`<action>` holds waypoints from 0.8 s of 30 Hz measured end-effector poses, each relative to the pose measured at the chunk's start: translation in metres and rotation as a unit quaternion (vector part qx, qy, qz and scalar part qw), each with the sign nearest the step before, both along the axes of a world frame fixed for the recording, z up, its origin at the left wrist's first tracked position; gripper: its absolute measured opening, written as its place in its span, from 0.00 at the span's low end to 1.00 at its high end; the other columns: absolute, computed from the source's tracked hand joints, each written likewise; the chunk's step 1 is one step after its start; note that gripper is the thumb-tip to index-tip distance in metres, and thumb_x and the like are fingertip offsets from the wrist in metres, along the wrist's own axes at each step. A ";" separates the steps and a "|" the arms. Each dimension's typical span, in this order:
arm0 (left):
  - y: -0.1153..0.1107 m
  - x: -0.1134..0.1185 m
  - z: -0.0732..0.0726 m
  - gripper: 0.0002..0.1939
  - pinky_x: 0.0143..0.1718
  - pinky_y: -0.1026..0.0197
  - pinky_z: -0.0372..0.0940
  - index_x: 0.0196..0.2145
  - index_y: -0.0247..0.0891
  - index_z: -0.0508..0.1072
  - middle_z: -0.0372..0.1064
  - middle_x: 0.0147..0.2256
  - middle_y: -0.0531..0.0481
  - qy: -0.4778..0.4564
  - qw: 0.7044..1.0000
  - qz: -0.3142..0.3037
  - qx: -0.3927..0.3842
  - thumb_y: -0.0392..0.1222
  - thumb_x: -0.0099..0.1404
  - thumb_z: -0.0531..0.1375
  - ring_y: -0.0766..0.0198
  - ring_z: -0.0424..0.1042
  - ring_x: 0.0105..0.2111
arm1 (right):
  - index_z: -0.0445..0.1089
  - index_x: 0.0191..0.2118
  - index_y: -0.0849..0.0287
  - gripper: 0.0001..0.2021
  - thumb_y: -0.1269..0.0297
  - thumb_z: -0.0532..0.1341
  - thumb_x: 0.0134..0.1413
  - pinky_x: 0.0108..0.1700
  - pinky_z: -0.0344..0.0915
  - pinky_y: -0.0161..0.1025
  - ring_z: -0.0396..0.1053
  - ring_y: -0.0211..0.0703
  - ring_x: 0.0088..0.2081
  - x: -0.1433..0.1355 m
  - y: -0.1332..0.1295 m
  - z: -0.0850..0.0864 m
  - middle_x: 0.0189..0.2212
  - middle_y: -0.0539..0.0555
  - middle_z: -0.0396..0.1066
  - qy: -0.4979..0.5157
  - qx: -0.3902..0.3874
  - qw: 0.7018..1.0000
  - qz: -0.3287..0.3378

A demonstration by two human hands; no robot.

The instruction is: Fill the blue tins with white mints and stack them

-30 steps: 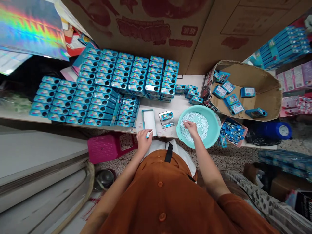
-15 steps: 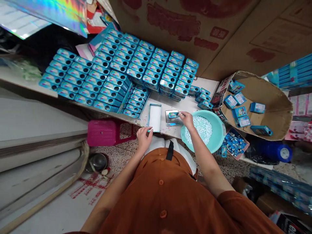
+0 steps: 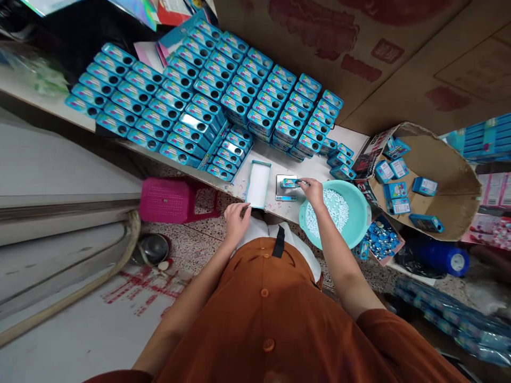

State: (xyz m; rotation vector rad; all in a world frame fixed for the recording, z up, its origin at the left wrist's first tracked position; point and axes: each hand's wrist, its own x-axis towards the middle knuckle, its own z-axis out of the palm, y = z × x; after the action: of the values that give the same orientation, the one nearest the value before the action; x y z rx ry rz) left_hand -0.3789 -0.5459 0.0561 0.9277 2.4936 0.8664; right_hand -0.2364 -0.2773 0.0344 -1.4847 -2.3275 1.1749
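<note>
My right hand (image 3: 313, 192) reaches over the near-left rim of a turquoise basin (image 3: 361, 213) holding small white pellets (image 3: 339, 210). Its fingers are pinched at the dark round hole of a small blue tin (image 3: 288, 183); whatever is between the fingertips is too small to make out. The tin lies on a small digital scale (image 3: 286, 198). My left hand (image 3: 237, 219) is closed at the near left corner of a shallow white tray with blue edges (image 3: 258, 183). Thumb and forefinger come close together there; anything between them is hidden.
Rows of stacked blue tins (image 3: 239, 90) fill the table's back and left. To the right stand a cut-open carton (image 3: 451, 197) with loose tins and a box of shiny blue-and-silver pieces (image 3: 381, 238). A pink stool (image 3: 165, 201) is at lower left.
The camera view has shifted slightly, so the tins and tray appear moved. My right hand stays at the tin on the scale. My left hand remains at the tray's near corner.
</note>
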 end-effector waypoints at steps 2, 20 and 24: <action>-0.002 0.001 -0.001 0.12 0.50 0.52 0.57 0.40 0.42 0.73 0.73 0.40 0.48 0.003 1.000 0.001 0.000 0.48 0.67 0.53 0.55 0.66 0.46 | 0.77 0.39 0.60 0.12 0.62 0.61 0.50 0.48 0.64 0.40 0.71 0.46 0.39 0.000 0.000 0.000 0.39 0.57 0.76 0.002 0.000 1.000 -0.002; -0.005 0.009 -0.003 0.12 0.51 0.51 0.57 0.40 0.43 0.73 0.73 0.41 0.47 0.001 1.000 0.019 0.008 0.48 0.67 0.53 0.54 0.66 0.46 | 0.78 0.38 0.57 0.11 0.65 0.59 0.51 0.47 0.64 0.40 0.71 0.45 0.38 0.002 0.003 0.002 0.38 0.55 0.76 -0.016 0.013 0.999 0.050; -0.005 0.010 -0.001 0.12 0.51 0.51 0.58 0.40 0.43 0.73 0.73 0.40 0.47 -0.003 1.000 0.019 0.015 0.48 0.66 0.53 0.54 0.66 0.46 | 0.78 0.38 0.57 0.11 0.65 0.60 0.51 0.46 0.64 0.40 0.71 0.45 0.37 0.004 0.002 0.001 0.37 0.55 0.77 -0.020 0.018 0.998 0.054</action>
State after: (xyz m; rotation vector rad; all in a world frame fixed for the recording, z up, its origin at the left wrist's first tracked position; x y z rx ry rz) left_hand -0.3692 -0.5511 0.0549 0.8872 2.5078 0.9193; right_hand -0.2327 -0.2753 0.0357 -1.3982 -2.4709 1.1321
